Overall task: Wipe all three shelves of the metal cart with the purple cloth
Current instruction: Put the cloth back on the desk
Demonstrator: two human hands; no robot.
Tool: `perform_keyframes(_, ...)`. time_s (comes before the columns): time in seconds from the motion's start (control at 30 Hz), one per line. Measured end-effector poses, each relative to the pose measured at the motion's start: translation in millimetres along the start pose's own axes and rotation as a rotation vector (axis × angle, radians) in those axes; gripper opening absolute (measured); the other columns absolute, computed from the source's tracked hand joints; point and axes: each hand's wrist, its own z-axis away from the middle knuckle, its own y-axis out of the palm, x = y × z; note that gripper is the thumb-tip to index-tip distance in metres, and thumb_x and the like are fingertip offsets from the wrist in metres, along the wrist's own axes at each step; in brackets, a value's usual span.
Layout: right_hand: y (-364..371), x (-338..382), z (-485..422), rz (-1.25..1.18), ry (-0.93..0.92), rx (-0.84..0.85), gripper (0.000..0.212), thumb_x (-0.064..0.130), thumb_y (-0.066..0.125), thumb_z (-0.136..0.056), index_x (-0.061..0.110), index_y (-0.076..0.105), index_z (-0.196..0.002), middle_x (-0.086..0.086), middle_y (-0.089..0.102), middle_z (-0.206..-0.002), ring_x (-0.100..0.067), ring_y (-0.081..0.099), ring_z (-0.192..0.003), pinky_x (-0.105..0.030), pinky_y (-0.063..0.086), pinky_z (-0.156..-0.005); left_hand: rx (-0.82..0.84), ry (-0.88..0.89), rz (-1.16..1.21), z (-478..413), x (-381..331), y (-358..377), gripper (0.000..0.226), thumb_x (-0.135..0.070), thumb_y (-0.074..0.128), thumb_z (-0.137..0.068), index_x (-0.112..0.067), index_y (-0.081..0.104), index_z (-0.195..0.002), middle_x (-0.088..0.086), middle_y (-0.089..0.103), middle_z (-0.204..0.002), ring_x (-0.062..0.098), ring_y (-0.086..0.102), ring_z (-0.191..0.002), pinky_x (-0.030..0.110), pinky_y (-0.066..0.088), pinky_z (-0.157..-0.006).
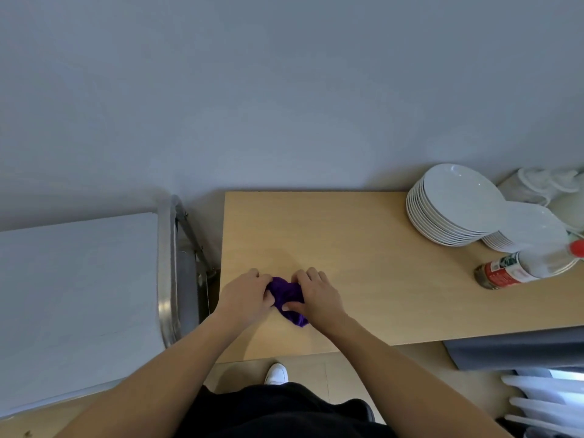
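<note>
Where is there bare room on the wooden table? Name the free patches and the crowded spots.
Free on the wooden table: the middle and back, between the wall, the plate stacks and the left hand and right hand gripping the purple cloth; also the front strip near the lying bottle. Crowded: the right end, plates and bottle.

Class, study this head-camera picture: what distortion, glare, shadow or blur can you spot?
Head view: wide-angle lens bows the metal cart's rail; soft, even light, barely any shadows on the table; small glints on the plates; bottle slightly blurred.
</note>
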Motion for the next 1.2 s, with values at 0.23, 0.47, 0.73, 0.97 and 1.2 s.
perform_keyframes(0.23, 11.9, 2.3, 5.7, 0.166, -0.151, -0.147, 0.047, 0.055, 0.06, -0.082, 0.028, 0.051, -0.119, 0.0, 0.047, -0.115, -0.021, 0.046, -0.105, -0.032, 0.044, -0.086, -0.16, 0.016, -0.219, 24.3, 13.3, 2.9, 0.032, -0.039, 0.048, -0.09, -0.018, 0.063, -0.109, -0.001, 0.06, -0.101, 0.015, 0.056, -0.087, 0.026, 0.047, -0.071)
perform_keyframes(0.47, 20.1, 3.3, 20.4, 0.168, -0.269, -0.374, 0.037, 0.029, 0.078, -0.069, 0.02, 0.061, -0.1, -0.001, 0.057, -0.11, -0.022, 0.056, -0.106, -0.033, 0.05, -0.086, -0.163, 0.157, -0.138, 42.9, 14.0, 16.5, 0.046, -0.031, 0.063, -0.087, -0.016, 0.054, -0.131, 0.002, 0.06, -0.126, 0.016, 0.057, -0.111, 0.032, 0.049, -0.095)
perform_keyframes(0.73, 23.7, -6.0, 27.7, 0.221, -0.223, -0.346, 0.032, 0.012, 0.076, -0.063, 0.022, 0.058, -0.087, 0.002, 0.055, -0.083, -0.018, 0.051, -0.068, -0.026, 0.04, -0.061, -0.229, 0.101, -0.241, 42.1, -3.1, 12.4, 0.033, -0.017, 0.077, -0.075, -0.011, 0.061, -0.103, 0.01, 0.059, -0.098, 0.018, 0.056, -0.077, 0.026, 0.05, -0.06)
perform_keyframes(0.97, 35.9, -10.6, 44.0, 0.14, -0.173, -0.365, 0.028, 0.052, 0.052, -0.088, 0.026, 0.06, -0.094, 0.005, 0.056, -0.097, -0.018, 0.052, -0.09, -0.033, 0.046, -0.079, -0.276, 0.149, -0.154, 51.7, 1.1, 24.2, 0.036, -0.034, 0.044, -0.087, -0.012, 0.06, -0.111, 0.005, 0.058, -0.116, 0.019, 0.056, -0.1, 0.03, 0.054, -0.08)
perform_keyframes(1.2, 33.3, -11.6, 17.9, 0.045, -0.292, -0.146, 0.044, 0.024, 0.053, -0.096, 0.015, 0.046, -0.138, -0.005, 0.048, -0.137, -0.024, 0.049, -0.123, -0.036, 0.046, -0.102, -0.027, 0.117, -0.245, 38.7, 6.4, 42.5, 0.057, -0.042, 0.028, -0.102, -0.026, 0.009, -0.154, 0.001, 0.004, -0.163, 0.021, 0.01, -0.149, 0.034, 0.031, -0.116)
